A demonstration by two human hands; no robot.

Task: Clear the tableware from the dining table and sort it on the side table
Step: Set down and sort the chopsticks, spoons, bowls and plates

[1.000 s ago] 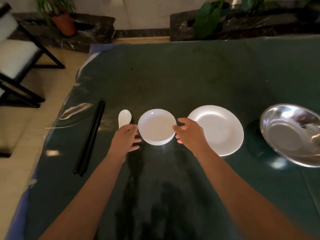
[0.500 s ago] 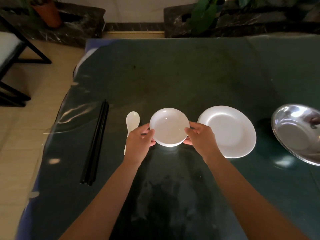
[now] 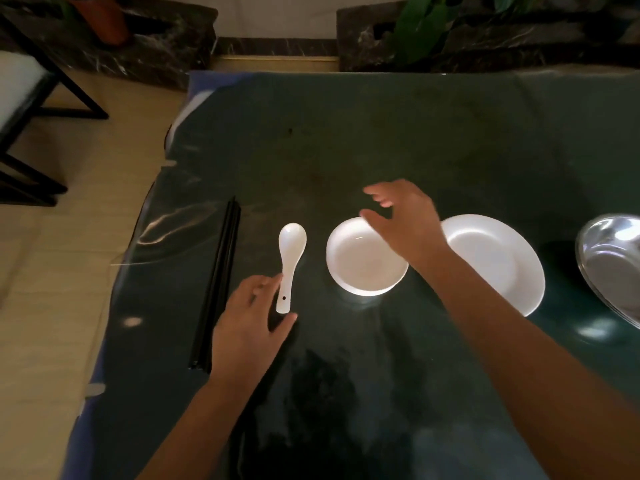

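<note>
- My left hand [image 3: 247, 318] is nearest to me, low over the dark green desk [image 3: 346, 375]. Its grip is loose and open, with nothing in it. One fingertip looks to touch the handle of the white spoon [image 3: 289, 263]; the thumb sits apart, below the handle end.
- The spoon lies flat, with its scoop end pointing away from me.
- Left of my left hand lie the black chopsticks [image 3: 218, 282], side by side.
- Right of the spoon sits the small white bowl [image 3: 363, 261]. My right hand [image 3: 405, 220] hangs over its far right edge with fingers spread. It holds nothing.
- My right arm covers part of the white plate [image 3: 498, 261], just beside the bowl.
- At the far right edge I see a shiny metal dish [image 3: 613, 261].
- Far off stand a chair [image 3: 24, 109] and a plant pot [image 3: 104, 19].
</note>
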